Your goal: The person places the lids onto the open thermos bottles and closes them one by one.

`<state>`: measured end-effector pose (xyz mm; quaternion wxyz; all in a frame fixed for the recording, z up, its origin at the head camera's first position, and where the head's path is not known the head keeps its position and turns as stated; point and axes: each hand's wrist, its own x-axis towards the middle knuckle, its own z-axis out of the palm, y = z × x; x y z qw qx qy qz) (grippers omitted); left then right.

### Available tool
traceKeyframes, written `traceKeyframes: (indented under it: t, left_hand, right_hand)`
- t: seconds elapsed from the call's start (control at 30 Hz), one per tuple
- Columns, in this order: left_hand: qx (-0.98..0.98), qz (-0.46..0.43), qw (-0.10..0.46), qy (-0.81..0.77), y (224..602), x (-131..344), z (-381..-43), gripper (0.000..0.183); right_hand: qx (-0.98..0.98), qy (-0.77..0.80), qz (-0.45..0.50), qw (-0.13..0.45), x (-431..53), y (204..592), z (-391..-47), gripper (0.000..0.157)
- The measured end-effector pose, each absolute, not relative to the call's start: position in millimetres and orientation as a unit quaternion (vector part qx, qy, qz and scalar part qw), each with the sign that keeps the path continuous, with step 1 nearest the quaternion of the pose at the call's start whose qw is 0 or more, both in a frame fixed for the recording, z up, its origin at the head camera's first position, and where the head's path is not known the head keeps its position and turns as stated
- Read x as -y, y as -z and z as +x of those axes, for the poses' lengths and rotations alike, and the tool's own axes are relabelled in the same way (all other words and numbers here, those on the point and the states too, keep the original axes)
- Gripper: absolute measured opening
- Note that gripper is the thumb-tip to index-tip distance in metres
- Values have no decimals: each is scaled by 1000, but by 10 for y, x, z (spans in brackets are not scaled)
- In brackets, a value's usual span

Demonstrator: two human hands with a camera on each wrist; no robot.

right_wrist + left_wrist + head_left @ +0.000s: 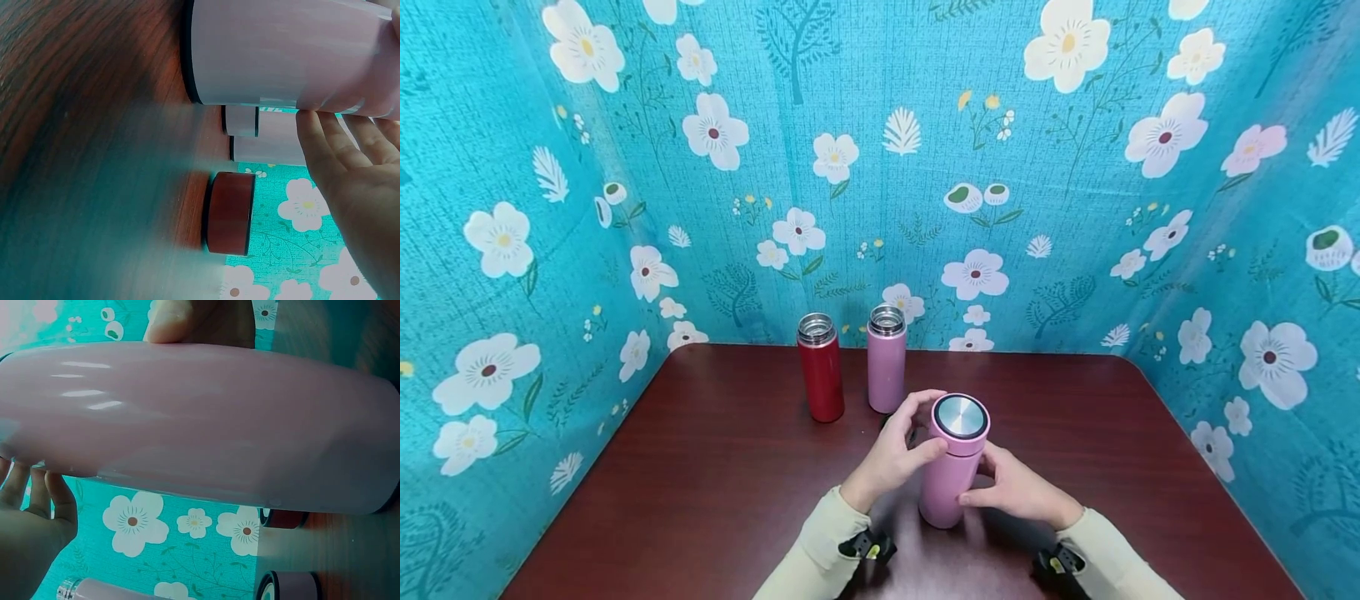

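A tall pink thermos bottle stands upright on the dark red-brown table, capped by a pink lid with a silver disc on top. My left hand grips this lid from the left, thumb in front and fingers behind. Lower down, my right hand holds the bottle's body from the right. In the left wrist view the right thumb touches the body's far side. Behind the bottle, a loose red lid and a loose pink lid show in the right wrist view; both are mostly hidden in the head view.
Farther back stand an uncapped red bottle and an uncapped pink bottle, their steel necks showing. Blue flowered cloth hangs behind and at both sides of the table.
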<state>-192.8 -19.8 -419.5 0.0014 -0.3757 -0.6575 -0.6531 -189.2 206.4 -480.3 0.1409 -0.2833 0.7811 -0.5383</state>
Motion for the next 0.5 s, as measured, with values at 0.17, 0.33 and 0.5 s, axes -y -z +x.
traceKeyframes:
  t: [0.17, 0.33, 0.5]
  left_hand:
    - [650, -385, 8, 655, 4335, 176, -1987, 60]
    - [671, -370, 29, 642, 4328, 143, -1971, 63]
    - [682, -357, 39, 637, 4301, 127, -1972, 62]
  right_hand:
    - [-781, 538, -285, 139, -2071, 4819, -1882, 70]
    - [-778, 538, -297, 132, -2075, 4825, -1883, 71]
    - [-780, 533, -305, 122, -2072, 4821, -1899, 70]
